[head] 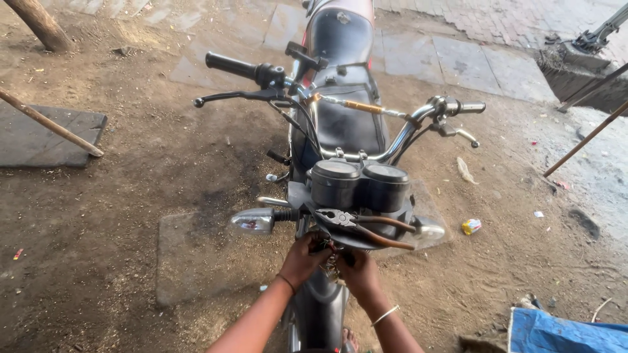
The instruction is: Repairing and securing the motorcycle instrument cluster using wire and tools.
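Both hands work at the front of the motorcycle (340, 131), just below the twin gauges (360, 183). Left hand (302, 260) and right hand (356, 269) are curled narrow around a small bundle of wires (332, 260), though whether they pinch it or only touch it I cannot tell. Those wires look thin, soft and easily kinked, best held by the sheathing near the ends. Pliers (356, 225) rest on the bracket above the hands, with turn signals (252, 221) at either side. Dirt ground (98, 248) surrounds the bike.
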